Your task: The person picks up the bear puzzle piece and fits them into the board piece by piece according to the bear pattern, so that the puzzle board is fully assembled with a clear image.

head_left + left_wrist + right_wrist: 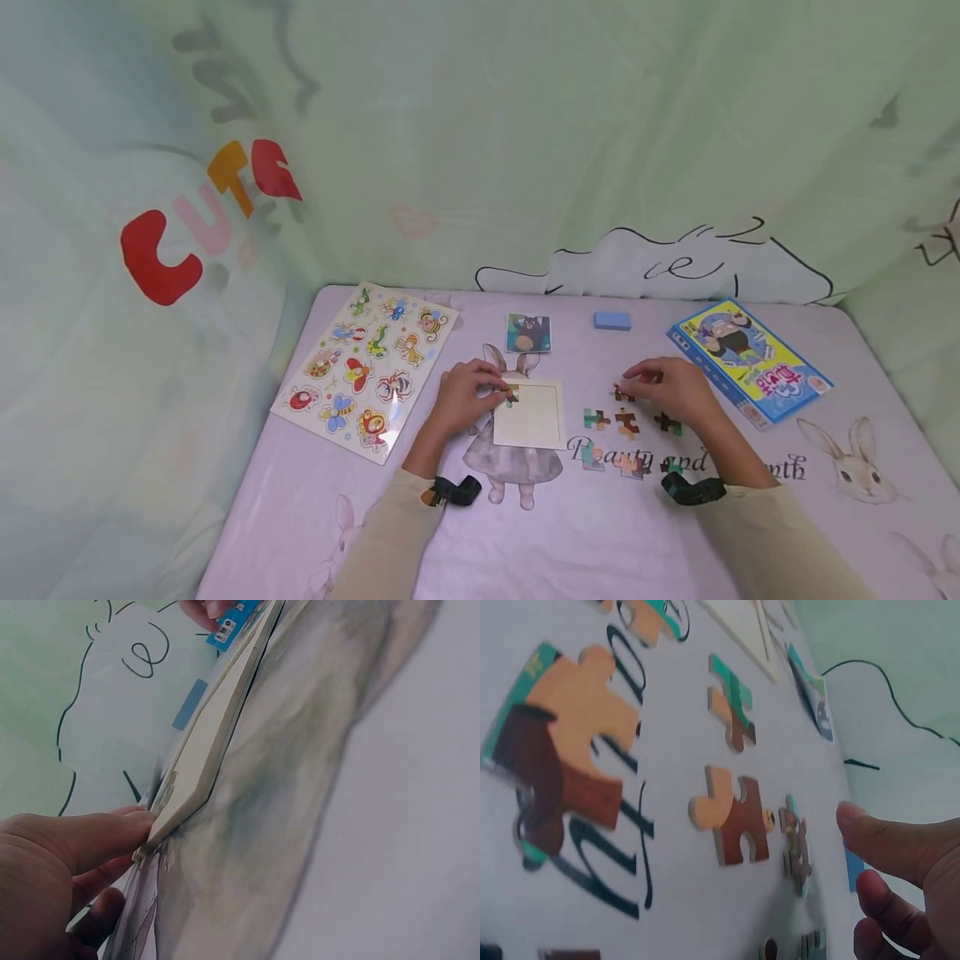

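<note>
My left hand (467, 393) grips the left edge of a pale puzzle board (536, 417), with the thumb against its corner in the left wrist view. One puzzle piece (512, 395) sits in the board's upper left corner, partly behind the fingertips. My right hand (667, 387) hovers with thumb and fingers apart beside a brown puzzle piece (796, 847); a gap shows between them in the right wrist view. Several more pieces lie loosely in rows, among them a green and brown piece (596, 418) and a peach and brown piece (735, 817).
A bear picture card (528, 332) lies behind the board, with a blue block (612, 321) to its right. A blue and yellow box (750, 358) lies at the right. An insect-picture board (367, 371) covers the table's left part. Curtains hang behind the table (600, 542).
</note>
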The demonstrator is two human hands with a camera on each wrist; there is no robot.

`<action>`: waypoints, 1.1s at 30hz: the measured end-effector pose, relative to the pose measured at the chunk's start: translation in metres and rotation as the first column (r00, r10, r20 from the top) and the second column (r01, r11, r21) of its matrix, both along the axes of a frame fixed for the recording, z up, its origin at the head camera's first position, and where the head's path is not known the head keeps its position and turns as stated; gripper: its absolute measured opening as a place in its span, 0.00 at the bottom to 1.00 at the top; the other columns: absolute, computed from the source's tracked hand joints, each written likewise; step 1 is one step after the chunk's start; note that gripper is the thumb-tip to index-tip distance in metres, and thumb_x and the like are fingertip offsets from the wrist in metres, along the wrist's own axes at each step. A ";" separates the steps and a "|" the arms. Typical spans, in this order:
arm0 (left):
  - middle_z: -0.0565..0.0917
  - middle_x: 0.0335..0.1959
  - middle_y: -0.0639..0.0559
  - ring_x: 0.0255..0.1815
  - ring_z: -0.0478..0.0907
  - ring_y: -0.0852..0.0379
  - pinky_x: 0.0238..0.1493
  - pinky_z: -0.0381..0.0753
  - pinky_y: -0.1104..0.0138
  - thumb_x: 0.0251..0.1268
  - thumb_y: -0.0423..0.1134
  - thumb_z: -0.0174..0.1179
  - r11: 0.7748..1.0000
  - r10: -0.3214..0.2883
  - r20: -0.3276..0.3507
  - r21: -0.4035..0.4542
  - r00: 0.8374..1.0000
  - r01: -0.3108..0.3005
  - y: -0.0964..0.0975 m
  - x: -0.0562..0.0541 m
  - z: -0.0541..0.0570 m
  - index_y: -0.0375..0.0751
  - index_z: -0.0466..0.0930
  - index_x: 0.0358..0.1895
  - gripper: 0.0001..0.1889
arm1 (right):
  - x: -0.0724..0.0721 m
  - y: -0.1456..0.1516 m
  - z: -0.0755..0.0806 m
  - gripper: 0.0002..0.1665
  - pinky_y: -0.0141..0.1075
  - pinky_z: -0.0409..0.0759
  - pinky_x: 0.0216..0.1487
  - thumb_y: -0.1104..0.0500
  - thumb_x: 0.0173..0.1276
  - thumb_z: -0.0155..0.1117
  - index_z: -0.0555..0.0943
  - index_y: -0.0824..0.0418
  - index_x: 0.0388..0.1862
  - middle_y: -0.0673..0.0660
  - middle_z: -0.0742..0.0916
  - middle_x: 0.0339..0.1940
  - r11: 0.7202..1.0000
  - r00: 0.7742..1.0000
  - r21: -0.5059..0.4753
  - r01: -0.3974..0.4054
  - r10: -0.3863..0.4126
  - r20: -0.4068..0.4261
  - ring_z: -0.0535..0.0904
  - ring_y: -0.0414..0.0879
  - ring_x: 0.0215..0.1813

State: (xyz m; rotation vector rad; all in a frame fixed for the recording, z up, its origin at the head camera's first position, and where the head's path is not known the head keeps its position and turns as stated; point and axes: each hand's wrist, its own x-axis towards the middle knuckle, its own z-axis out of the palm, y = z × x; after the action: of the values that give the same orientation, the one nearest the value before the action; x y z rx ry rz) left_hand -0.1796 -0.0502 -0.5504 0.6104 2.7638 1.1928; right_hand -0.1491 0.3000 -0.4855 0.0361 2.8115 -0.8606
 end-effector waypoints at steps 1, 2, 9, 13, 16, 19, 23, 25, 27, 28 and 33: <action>0.85 0.53 0.57 0.54 0.77 0.53 0.53 0.65 0.56 0.64 0.45 0.70 1.000 0.002 0.001 -0.001 1.000 -0.002 0.000 0.000 0.000 0.52 0.92 0.42 0.06 | -0.001 0.002 -0.001 0.20 0.37 0.74 0.33 0.48 0.67 0.72 0.87 0.59 0.52 0.59 0.84 0.40 1.000 1.000 0.008 0.000 0.000 0.005 0.75 0.52 0.42; 0.85 0.53 0.57 0.54 0.77 0.53 0.54 0.65 0.56 0.64 0.45 0.70 1.000 0.004 0.004 0.001 1.000 -0.004 0.000 0.000 0.000 0.53 0.92 0.42 0.06 | -0.001 0.003 -0.003 0.20 0.37 0.74 0.34 0.48 0.67 0.72 0.87 0.59 0.52 0.59 0.84 0.41 1.000 1.000 0.012 -0.001 0.001 0.010 0.75 0.52 0.42; 0.85 0.52 0.57 0.53 0.77 0.54 0.53 0.65 0.57 0.64 0.44 0.70 1.000 0.009 -0.007 0.011 1.000 -0.009 0.000 0.000 -0.001 0.52 0.92 0.41 0.05 | -0.005 0.009 -0.011 0.19 0.38 0.71 0.33 0.49 0.65 0.75 0.88 0.58 0.50 0.57 0.82 0.36 0.999 1.000 0.043 -0.004 0.003 0.017 0.74 0.51 0.40; 0.85 0.51 0.58 0.52 0.77 0.54 0.53 0.66 0.56 0.64 0.44 0.70 1.000 0.010 -0.013 0.012 1.000 -0.009 0.000 0.000 -0.001 0.53 0.92 0.41 0.05 | -0.006 0.011 -0.014 0.20 0.38 0.71 0.32 0.48 0.65 0.75 0.88 0.58 0.50 0.56 0.82 0.36 0.998 1.000 0.059 -0.005 0.004 0.019 0.74 0.50 0.39; 0.85 0.52 0.57 0.53 0.77 0.54 0.54 0.66 0.56 0.64 0.44 0.71 1.000 0.006 -0.013 0.013 1.000 -0.006 0.000 0.000 -0.001 0.53 0.92 0.41 0.05 | -0.006 0.012 -0.014 0.19 0.37 0.71 0.31 0.49 0.65 0.75 0.88 0.58 0.49 0.56 0.81 0.36 0.999 0.999 0.053 0.000 -0.002 0.033 0.74 0.50 0.38; 0.85 0.52 0.57 0.53 0.77 0.53 0.54 0.66 0.56 0.64 0.44 0.71 1.000 0.006 -0.008 0.008 1.000 -0.006 0.000 0.000 0.001 0.53 0.92 0.41 0.06 | -0.006 0.012 -0.014 0.18 0.37 0.71 0.30 0.50 0.64 0.75 0.88 0.58 0.49 0.57 0.81 0.35 0.999 0.999 0.045 0.000 -0.002 0.042 0.74 0.50 0.37; 0.85 0.52 0.57 0.54 0.77 0.53 0.54 0.66 0.57 0.64 0.44 0.70 1.000 0.011 -0.009 -0.003 1.000 -0.011 0.000 0.000 0.001 0.53 0.92 0.41 0.06 | -0.007 0.012 -0.014 0.17 0.37 0.71 0.31 0.51 0.64 0.75 0.89 0.58 0.48 0.56 0.81 0.34 0.999 0.999 0.042 0.005 -0.006 0.043 0.74 0.50 0.38; 0.85 0.52 0.57 0.54 0.77 0.53 0.53 0.65 0.57 0.64 0.44 0.70 1.000 0.012 -0.010 -0.003 1.000 -0.012 0.000 0.000 0.001 0.53 0.92 0.41 0.06 | -0.007 0.011 -0.014 0.16 0.38 0.71 0.31 0.52 0.64 0.75 0.89 0.58 0.47 0.56 0.80 0.34 0.999 0.999 0.039 0.004 -0.006 0.041 0.74 0.50 0.38; 0.85 0.52 0.57 0.53 0.77 0.54 0.53 0.65 0.57 0.64 0.44 0.71 1.000 0.011 -0.014 -0.003 1.000 -0.011 0.000 0.000 0.000 0.53 0.92 0.41 0.06 | -0.007 0.010 -0.014 0.16 0.38 0.71 0.32 0.52 0.64 0.76 0.89 0.58 0.47 0.56 0.80 0.34 0.999 0.999 0.036 0.006 -0.008 0.044 0.74 0.51 0.39; 0.85 0.51 0.57 0.53 0.77 0.54 0.52 0.65 0.58 0.64 0.44 0.71 1.000 0.010 -0.015 -0.003 1.000 -0.010 0.000 0.000 0.000 0.53 0.92 0.41 0.06 | -0.007 0.009 -0.015 0.16 0.38 0.71 0.32 0.52 0.64 0.76 0.88 0.59 0.47 0.56 0.80 0.34 0.999 0.999 0.034 0.008 -0.009 0.048 0.74 0.51 0.40; 0.85 0.52 0.58 0.53 0.77 0.54 0.53 0.65 0.58 0.64 0.45 0.71 1.000 0.005 -0.016 -0.001 1.000 -0.005 0.000 0.000 -0.001 0.54 0.92 0.42 0.06 | -0.008 0.007 -0.012 0.16 0.38 0.72 0.33 0.52 0.63 0.76 0.87 0.59 0.46 0.58 0.81 0.36 1.000 0.998 0.029 0.010 -0.012 0.055 0.74 0.52 0.41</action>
State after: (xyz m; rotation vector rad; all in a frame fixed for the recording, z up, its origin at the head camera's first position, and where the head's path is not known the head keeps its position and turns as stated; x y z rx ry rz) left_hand -0.1797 -0.0502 -0.5518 0.6163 2.7807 1.1920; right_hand -0.1569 0.3067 -0.4979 0.0787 2.7747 -0.8085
